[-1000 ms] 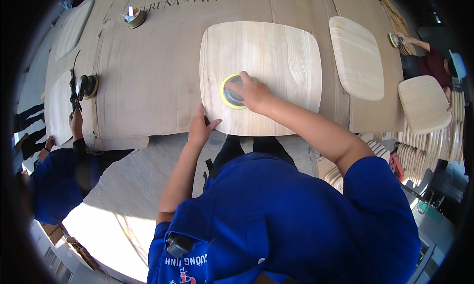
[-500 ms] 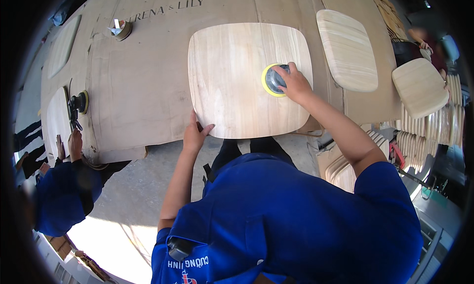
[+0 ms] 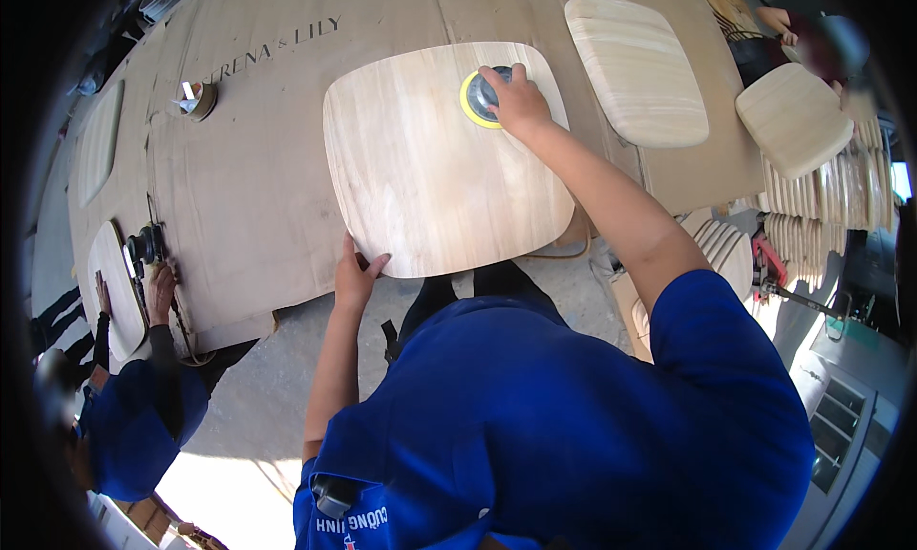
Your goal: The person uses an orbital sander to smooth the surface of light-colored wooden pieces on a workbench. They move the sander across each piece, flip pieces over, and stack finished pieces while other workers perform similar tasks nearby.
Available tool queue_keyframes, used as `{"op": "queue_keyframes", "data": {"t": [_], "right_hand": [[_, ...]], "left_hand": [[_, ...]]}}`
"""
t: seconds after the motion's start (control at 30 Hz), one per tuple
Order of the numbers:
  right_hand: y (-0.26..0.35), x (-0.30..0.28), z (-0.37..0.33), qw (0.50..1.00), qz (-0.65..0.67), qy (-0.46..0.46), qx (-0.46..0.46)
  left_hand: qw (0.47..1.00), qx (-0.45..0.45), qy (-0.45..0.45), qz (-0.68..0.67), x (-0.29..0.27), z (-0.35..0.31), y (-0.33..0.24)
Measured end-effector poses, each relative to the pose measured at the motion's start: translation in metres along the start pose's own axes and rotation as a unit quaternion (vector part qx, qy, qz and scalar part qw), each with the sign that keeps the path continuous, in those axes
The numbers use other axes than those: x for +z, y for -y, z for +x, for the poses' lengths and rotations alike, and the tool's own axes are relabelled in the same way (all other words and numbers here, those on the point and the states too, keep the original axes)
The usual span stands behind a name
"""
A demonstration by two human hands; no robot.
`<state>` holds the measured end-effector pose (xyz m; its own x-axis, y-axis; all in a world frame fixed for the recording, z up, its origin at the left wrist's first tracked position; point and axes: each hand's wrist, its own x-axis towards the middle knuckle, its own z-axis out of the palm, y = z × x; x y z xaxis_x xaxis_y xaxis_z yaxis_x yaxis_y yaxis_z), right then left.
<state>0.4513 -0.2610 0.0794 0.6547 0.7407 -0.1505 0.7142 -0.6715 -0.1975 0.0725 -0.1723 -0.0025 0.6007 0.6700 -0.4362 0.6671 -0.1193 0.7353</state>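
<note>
A pale wooden panel with rounded corners (image 3: 420,182) lies in front of me on the cardboard-covered table, its near edge close to my body. My left hand (image 3: 357,275) grips its near left corner, thumb on the edge and one finger along the side. On the far right part of the panel, my right hand (image 3: 519,107) is wrapped over a round sanding pad (image 3: 470,99) with a grey top and a yellow rim. The pad rests flat on the wood; my fingers cover much of its top.
Another wooden panel (image 3: 638,72) lies to the right. A small round container (image 3: 199,103) stands at the far left. At left, a co-worker in blue (image 3: 143,421) handles a panel beside a black sander (image 3: 146,245). Stacked panels (image 3: 821,182) and another person (image 3: 812,48) are at right.
My right hand has slid the sanding pad farther from me across the panel, toward its far edge. My left hand stays at the corner. The co-worker's hand at left has reached the black sander.
</note>
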Motion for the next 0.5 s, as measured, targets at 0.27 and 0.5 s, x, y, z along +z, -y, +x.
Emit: {"op": "queue_keyframes", "data": {"t": [0.27,0.5], "right_hand": [[0.002,0.006,-0.022,0.996,0.005,0.058,-0.061],[0.035,0.003,0.043,0.998,0.032,-0.013,0.043]], "left_hand": [[1.0,-0.011,0.008,-0.004,-0.001,0.0,-0.001],[0.999,-0.026,0.018,0.014,-0.004,-0.001,-0.006]]}}
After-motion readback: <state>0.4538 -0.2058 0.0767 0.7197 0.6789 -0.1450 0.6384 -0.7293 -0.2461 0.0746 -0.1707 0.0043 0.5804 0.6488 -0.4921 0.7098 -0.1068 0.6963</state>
